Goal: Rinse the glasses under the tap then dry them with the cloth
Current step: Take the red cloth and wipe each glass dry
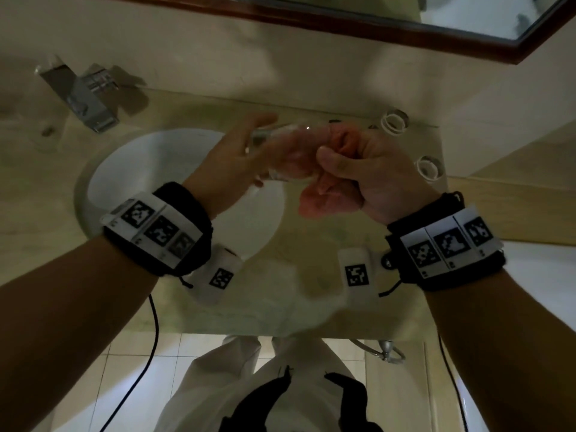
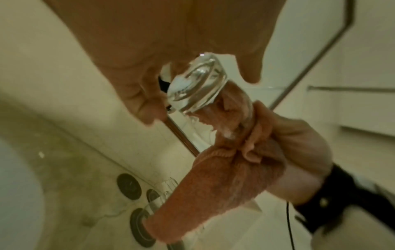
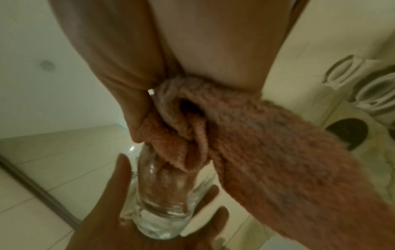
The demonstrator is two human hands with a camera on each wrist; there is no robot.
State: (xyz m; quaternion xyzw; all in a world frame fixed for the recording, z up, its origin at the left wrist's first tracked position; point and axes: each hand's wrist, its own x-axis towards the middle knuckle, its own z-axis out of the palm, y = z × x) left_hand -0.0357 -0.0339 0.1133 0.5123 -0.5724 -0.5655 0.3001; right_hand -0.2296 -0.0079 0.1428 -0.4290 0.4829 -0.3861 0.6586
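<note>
White basin [image 1: 140,163], brown-framed mirror [image 1: 405,10], beige counter [image 1: 311,291], tiled floor [image 1: 134,363], black cable [image 1: 155,338].

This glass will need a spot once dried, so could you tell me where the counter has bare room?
Bare: the beige stone counter between the white round basin and the two clear standing glasses, and its strip along the near edge. Crowded: the right rear, where those glasses stand.
</note>
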